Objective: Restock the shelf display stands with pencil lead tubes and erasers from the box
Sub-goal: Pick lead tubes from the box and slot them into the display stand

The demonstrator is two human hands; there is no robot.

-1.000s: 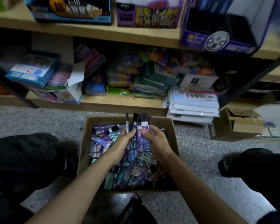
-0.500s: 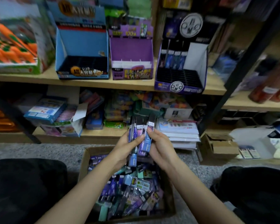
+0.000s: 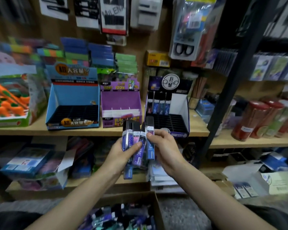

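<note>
moment: both hands are up at centre frame, just in front of the shelf (image 3: 40,130) edge, with a fan of lead tubes (image 3: 140,147) between them.
left hand (image 3: 119,154): wrapped round the lower half of the bundle. thumb lies across the front of the tubes, fingers curl behind, clamped firmly.
right hand (image 3: 164,149): thumb and fingertips pinch the rightmost tube near its label. that tube sits a little higher than its neighbours; my reading is that it is being singled out.
tubes, position: about five, upright, black caps up, blue and purple bodies. held in the air near the dark stand (image 3: 179,132), touching no stand.
dark stand: centre right of the frame. a few tubes stand in its back row at the left; the remaining grid slots look unfilled.
blue stand (image 3: 73,97): centre left. black grid, no stock seen in it.
purple stand (image 3: 120,100): between the other two. white dividers, nearly bare; one pinkish item at the front, too blurred to identify.
box (image 3: 157,208): bottom centre. heaped with tubes and small packs; erasers cannot be told apart in the blur.
done: one handful is out of the box; one short row stands in the dark stand.
left: this handful to slot in, probably into the dark stand since the patterns match; blue and purple stands to fill; no erasers placed.
progress estimate: early.
</note>
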